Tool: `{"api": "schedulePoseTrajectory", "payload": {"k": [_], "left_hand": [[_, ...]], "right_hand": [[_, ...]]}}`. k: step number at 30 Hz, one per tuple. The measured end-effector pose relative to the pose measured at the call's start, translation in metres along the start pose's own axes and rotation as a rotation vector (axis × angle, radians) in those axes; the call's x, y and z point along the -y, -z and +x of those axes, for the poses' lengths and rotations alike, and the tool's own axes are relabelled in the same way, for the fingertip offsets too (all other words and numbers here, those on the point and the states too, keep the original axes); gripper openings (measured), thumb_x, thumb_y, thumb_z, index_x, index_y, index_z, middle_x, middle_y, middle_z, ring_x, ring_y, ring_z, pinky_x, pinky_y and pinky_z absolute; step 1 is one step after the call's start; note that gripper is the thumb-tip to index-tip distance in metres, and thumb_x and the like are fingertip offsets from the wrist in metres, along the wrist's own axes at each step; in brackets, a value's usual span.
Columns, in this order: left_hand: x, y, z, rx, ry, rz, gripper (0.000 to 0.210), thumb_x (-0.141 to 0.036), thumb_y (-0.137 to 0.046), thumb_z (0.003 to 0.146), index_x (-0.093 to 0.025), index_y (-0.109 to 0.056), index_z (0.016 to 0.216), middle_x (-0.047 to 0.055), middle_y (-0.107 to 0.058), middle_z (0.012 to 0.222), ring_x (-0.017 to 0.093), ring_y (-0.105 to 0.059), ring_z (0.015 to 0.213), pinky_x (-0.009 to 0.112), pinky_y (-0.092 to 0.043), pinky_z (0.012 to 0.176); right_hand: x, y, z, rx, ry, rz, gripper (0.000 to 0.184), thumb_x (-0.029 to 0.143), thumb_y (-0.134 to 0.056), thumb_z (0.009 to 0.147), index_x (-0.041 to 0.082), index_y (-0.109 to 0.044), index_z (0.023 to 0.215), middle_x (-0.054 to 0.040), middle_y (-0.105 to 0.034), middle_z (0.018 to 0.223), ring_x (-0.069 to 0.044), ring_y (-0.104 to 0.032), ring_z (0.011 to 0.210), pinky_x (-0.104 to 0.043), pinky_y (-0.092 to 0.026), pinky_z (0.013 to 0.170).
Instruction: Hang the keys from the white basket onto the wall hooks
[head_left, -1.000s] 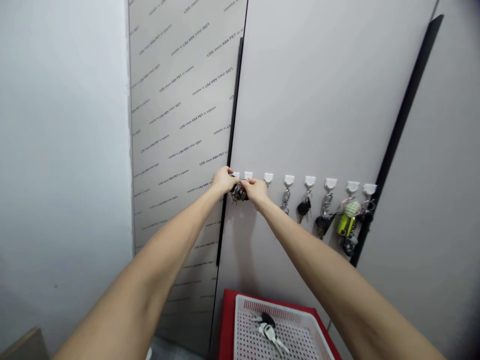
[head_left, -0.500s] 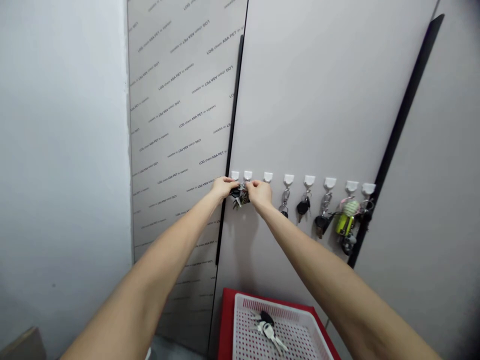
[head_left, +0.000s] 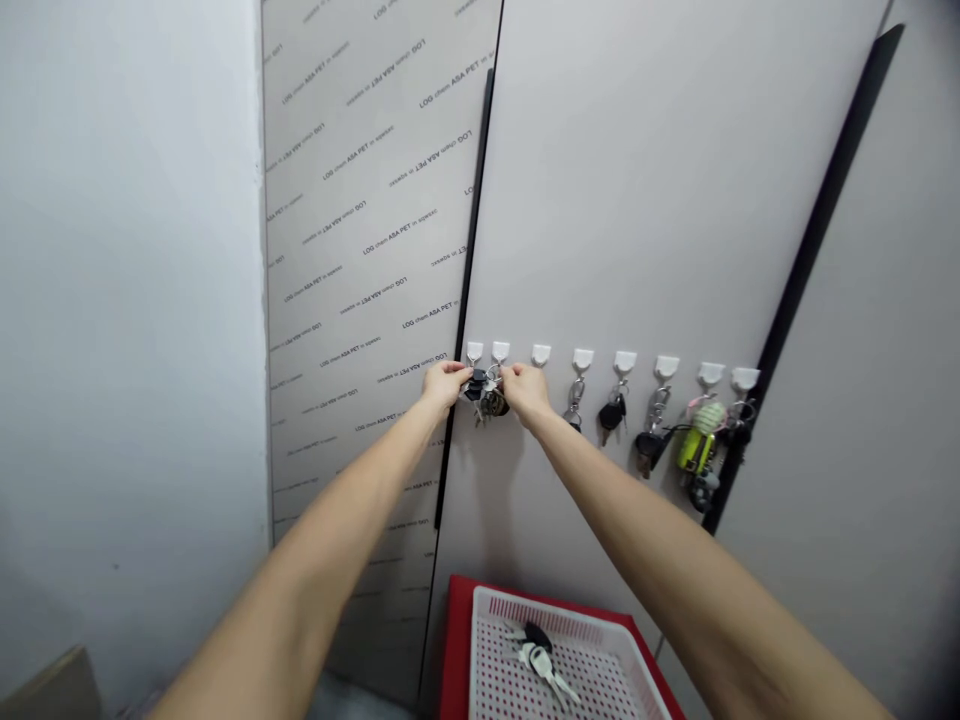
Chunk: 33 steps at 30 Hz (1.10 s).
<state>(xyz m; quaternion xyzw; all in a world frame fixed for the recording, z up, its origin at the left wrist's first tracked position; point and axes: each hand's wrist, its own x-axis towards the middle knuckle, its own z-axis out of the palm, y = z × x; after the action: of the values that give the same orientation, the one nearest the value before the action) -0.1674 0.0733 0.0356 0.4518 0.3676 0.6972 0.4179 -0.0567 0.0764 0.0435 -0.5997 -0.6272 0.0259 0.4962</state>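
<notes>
At the left end of a row of white hooks (head_left: 500,351), my left hand (head_left: 442,386) pinches the edge of a bunch of keys (head_left: 476,384) with black heads. My right hand (head_left: 527,390) is closed at the right side of a second bunch (head_left: 495,402) below the second hook, its fingertips at the key ring. Both bunches overlap between my hands, so whether each ring sits on its hook cannot be made out. Just right of my right hand is a bare white hook (head_left: 541,355).
More keys (head_left: 612,412) hang from hooks to the right, one set with a yellow-green fob (head_left: 695,450). Below, a white perforated basket (head_left: 491,607) on a red surface (head_left: 456,640) holds loose keys (head_left: 541,665). Black handle strips (head_left: 474,210) run along the cabinet doors.
The view has shifted slightly, moving everything a little to the right. Between my hands the bunches have turned a bit, and a black key head now shows more plainly beside my left fingertips.
</notes>
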Motion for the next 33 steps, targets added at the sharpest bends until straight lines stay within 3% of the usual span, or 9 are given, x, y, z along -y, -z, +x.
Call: {"api": "schedulePoseTrajectory", "payload": {"k": [6,14,25,33], "left_hand": [[-0.011,-0.004,-0.001,-0.036,0.059,0.006,0.022,0.001,-0.049,0.048,-0.012,-0.048,0.065,-0.004,-0.048,0.047,0.004,-0.044,0.041,0.020,-0.037,0.049],[-0.011,-0.014,0.005,-0.135,-0.029,0.022,0.022,0.000,-0.048,0.047,-0.013,-0.049,0.064,-0.001,-0.053,0.057,0.006,-0.049,0.052,0.020,-0.040,0.056],[-0.030,-0.021,0.013,-0.262,-0.092,0.339,0.021,-0.004,-0.051,0.045,-0.015,-0.052,0.063,0.002,-0.057,0.067,0.009,-0.051,0.057,0.019,-0.039,0.051],[-0.020,-0.012,0.012,-0.249,-0.095,0.452,0.021,-0.005,-0.052,0.043,-0.016,-0.052,0.061,0.002,-0.057,0.065,0.011,-0.051,0.058,0.019,-0.039,0.051]], "right_hand": [[0.000,-0.003,0.008,0.033,0.019,0.004,0.027,0.028,-0.033,0.069,0.014,-0.056,0.073,-0.0047,-0.059,0.066,-0.010,-0.052,0.060,-0.018,-0.037,0.054],[0.007,0.000,0.009,0.004,0.008,-0.064,0.030,0.030,-0.030,0.072,0.015,-0.055,0.077,-0.0049,-0.059,0.065,-0.011,-0.053,0.063,-0.019,-0.037,0.056],[0.039,0.023,0.020,0.061,0.086,-0.328,0.025,0.031,-0.036,0.069,0.018,-0.056,0.076,-0.0055,-0.059,0.070,-0.013,-0.052,0.071,-0.022,-0.037,0.060],[0.032,0.009,0.007,0.076,0.127,-0.375,0.026,0.032,-0.034,0.069,0.019,-0.056,0.074,-0.0050,-0.059,0.072,-0.013,-0.052,0.070,-0.022,-0.036,0.059]]}}
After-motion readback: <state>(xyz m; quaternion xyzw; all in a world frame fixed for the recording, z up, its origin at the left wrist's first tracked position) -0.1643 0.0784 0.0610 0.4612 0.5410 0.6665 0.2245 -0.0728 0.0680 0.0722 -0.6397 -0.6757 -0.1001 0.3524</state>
